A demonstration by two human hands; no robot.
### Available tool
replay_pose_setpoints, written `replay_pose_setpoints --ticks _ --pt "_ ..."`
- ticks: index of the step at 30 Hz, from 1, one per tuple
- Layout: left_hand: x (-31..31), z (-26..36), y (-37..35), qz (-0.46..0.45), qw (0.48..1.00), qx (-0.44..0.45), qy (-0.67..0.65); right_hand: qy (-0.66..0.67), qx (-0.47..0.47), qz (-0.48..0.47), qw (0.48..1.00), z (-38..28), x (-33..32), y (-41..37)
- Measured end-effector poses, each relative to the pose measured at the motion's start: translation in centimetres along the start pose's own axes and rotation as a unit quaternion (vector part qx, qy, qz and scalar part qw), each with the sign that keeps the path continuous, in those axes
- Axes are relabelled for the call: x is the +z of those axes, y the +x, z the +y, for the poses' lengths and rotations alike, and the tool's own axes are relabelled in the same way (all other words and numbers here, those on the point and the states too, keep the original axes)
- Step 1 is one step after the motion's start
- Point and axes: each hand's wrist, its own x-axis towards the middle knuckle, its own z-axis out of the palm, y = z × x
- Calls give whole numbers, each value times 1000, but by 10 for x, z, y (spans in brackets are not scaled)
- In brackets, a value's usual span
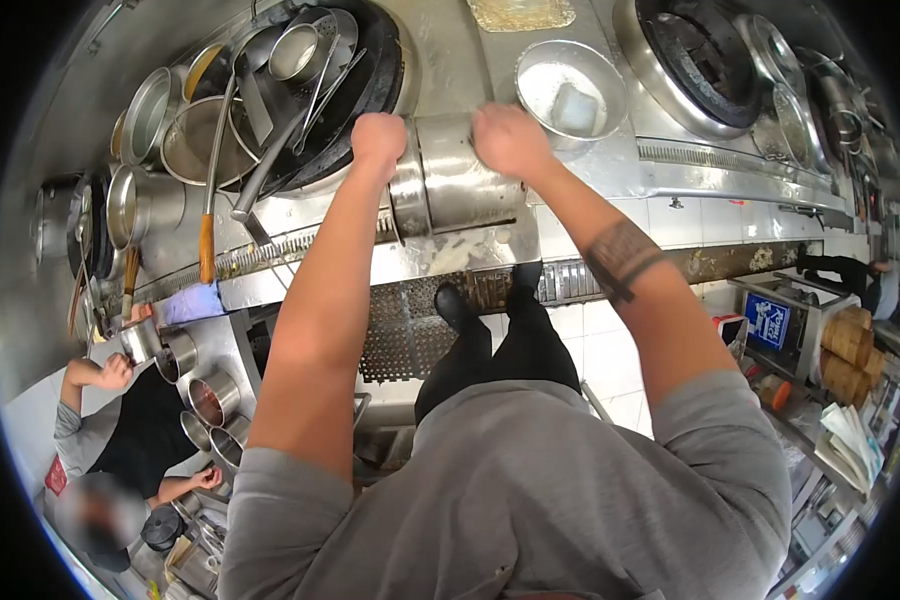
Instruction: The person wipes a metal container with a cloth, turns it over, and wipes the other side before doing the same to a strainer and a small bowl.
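Note:
Both arms reach forward to a cylindrical steel pot (465, 178) that appears to lie on its side across the steel counter. My left hand (379, 140) is closed in a fist at the pot's left end. At the right end, my right hand (510, 143) curls over the edge, slightly blurred; its fingertips are hidden. Just beyond my right hand, a round metal bowl (570, 90) holds whitish stuff and a pale block (574, 108). Left of my left hand, a wok burner (385, 75) carries ladles, strainers and a small steel pan (294, 52).
A second burner (700, 70) stands at the right. Wooden-handled ladles (207, 250) overhang the counter's left front edge. At lower left, a co-worker (120, 420) handles a metal container (140, 340) beside several steel pots (213, 398). Perforated matting (405, 330) lies near my feet.

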Motion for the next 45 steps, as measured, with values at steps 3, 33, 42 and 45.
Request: replay_pose_setpoints --ticks 3,33,42,45 --pt "9 -2 15 4 998 -40 -44 -45 15 -197 979 -34 8 7" --pt "3 -28 -67 117 983 140 0 4 26 -140 990 -26 0 23" --pt "-3 -19 -27 70 963 228 128 -29 -106 197 974 7 38 -64" --pt "2 -22 -14 71 953 239 169 -43 57 -87 994 -24 -8 -10"
